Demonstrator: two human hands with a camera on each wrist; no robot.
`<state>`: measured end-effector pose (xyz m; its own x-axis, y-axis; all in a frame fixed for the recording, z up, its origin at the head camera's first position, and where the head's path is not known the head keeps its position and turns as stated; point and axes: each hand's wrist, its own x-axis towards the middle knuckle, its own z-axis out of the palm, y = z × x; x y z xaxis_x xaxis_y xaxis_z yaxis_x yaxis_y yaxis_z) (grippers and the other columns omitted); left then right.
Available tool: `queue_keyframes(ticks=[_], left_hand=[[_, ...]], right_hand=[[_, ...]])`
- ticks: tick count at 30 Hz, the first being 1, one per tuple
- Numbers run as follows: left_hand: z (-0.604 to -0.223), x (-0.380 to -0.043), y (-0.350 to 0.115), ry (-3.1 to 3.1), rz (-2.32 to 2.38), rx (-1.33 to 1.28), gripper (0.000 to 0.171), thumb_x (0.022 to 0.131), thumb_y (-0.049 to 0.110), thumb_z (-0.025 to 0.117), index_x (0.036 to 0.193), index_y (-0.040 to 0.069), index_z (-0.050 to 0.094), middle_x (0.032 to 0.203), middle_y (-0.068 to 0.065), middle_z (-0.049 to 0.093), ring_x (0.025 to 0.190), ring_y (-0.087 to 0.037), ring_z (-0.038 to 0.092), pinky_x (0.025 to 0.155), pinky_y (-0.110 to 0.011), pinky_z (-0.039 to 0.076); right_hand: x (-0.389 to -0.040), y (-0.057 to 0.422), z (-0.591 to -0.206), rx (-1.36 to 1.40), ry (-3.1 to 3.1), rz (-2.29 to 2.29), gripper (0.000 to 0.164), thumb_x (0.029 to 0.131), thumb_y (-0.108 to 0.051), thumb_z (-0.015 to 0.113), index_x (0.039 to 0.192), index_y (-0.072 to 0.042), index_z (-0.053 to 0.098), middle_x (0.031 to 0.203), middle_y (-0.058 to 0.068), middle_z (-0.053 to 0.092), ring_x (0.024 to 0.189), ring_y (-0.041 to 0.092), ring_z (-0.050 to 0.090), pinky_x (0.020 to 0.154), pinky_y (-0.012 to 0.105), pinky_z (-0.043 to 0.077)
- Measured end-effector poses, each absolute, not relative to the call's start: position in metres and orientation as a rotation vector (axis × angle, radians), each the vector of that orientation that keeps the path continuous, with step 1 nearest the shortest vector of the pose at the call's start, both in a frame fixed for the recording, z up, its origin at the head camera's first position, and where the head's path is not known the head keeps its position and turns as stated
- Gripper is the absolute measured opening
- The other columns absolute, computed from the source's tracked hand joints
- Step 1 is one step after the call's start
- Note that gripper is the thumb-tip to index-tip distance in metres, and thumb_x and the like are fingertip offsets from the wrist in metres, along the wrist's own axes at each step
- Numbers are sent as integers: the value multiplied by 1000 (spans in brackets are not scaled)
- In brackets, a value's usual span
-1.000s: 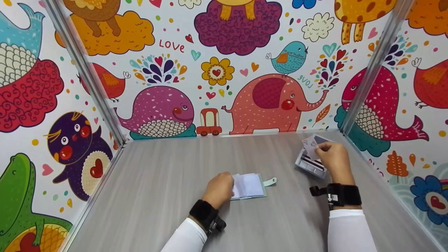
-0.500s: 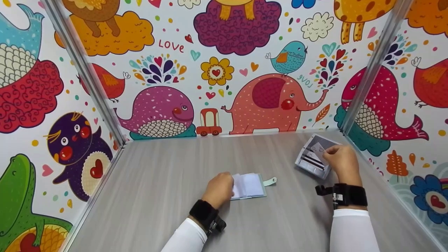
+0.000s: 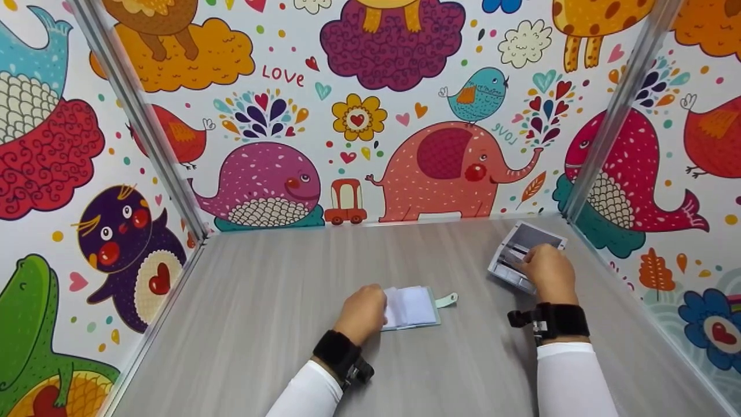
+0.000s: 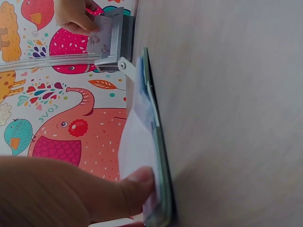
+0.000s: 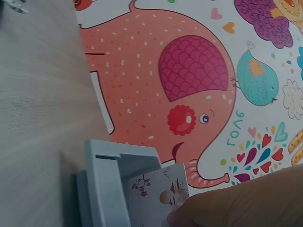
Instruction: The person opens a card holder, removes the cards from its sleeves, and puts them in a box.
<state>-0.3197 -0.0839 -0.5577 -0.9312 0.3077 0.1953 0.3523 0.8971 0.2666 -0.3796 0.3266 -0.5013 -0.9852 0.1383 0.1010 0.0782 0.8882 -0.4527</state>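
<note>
My left hand [image 3: 362, 313] holds the left side of a small open card album [image 3: 421, 307] with pale clear sleeves and a mint-green cover. In the left wrist view the thumb [image 4: 140, 182] lies on the sleeves. At the back right, my right hand [image 3: 553, 275] is over a grey plastic box [image 3: 535, 233]. It pinches a thin printed card [image 5: 154, 194], pale with small blossoms and a round motif. In the right wrist view the card stands on edge inside the box's wall. The hand hides most of it in the head view.
A light strap with a snap [image 3: 447, 300] sticks out from the album's right side. The wood-grain table [image 3: 260, 289] is enclosed by printed walls [image 3: 347, 75] with metal corner posts [image 3: 613, 110]. The box stands near the right back corner.
My right hand first shifted right with the card over the box, then came back left and lower. The card is now mostly behind the hand. My left hand and the album have stayed put.
</note>
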Motion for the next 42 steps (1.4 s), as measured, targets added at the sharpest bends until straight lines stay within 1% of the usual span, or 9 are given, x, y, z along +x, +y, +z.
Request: queue_keyframes(ticks=[4,7,10,14,19,23,28,34,42], left_hand=[[-557,-319,-84,-2908,-458,-515,23,77,7,97,77,8,74,88,-5,71,82,-26,71,74,-41,62],[-557,-318,-84,-2903,-469,-519,24,76,6,97,75,9,73,86,-4,70,81,-24,71,72,-40,62],[-557,-319,-84,-2893,-475,-522,26,75,6,97,73,10,71,85,-4,70,80,-24,71,72,-40,62],[-557,-319,-84,-2882,-469,-523,26,75,7,97,74,10,71,85,-4,70,80,-25,72,73,-41,63],[-556,-319,-84,-2889,-449,-522,24,76,8,97,75,9,73,85,-4,71,81,-26,73,74,-41,63],[-555,-320,-84,-2902,-437,-519,23,78,9,97,76,9,74,86,-4,70,81,-26,72,75,-41,63],[-556,-320,-84,-2903,-439,-522,23,78,9,97,76,8,74,86,-5,70,81,-26,72,75,-42,63],[-556,-318,-85,-2904,-448,-523,23,78,8,98,78,8,74,86,-5,71,82,-26,72,75,-41,63],[-556,-317,-84,-2913,-467,-512,23,78,7,99,78,8,76,88,-5,72,84,-27,73,75,-42,63]], right_hand=[[-382,318,-510,-86,-2884,617,15,92,-5,72,93,3,85,102,28,82,88,47,74,84,66,57],[-383,314,-516,-41,-2829,577,17,90,-1,68,82,2,82,96,31,81,84,50,75,81,68,57],[-384,312,-519,-46,-2810,571,21,91,-1,66,73,1,77,90,31,79,77,46,72,76,68,56],[-385,311,-522,-79,-2827,583,20,92,2,63,76,6,75,93,36,78,79,47,72,77,68,57],[-385,309,-523,-94,-2891,558,20,93,5,57,87,13,74,100,40,77,84,50,72,81,69,57],[-386,307,-523,-84,-2945,518,18,93,6,58,94,16,73,103,41,76,88,49,72,86,68,57],[-386,305,-523,-44,-2969,484,16,91,3,64,95,17,70,101,40,75,88,49,72,89,68,58],[-385,305,-524,-39,-2976,498,21,90,-3,69,95,17,71,100,40,75,85,49,71,86,69,58],[-384,303,-518,-83,-2995,548,27,96,-13,71,99,13,75,99,33,77,83,43,69,85,66,57]])
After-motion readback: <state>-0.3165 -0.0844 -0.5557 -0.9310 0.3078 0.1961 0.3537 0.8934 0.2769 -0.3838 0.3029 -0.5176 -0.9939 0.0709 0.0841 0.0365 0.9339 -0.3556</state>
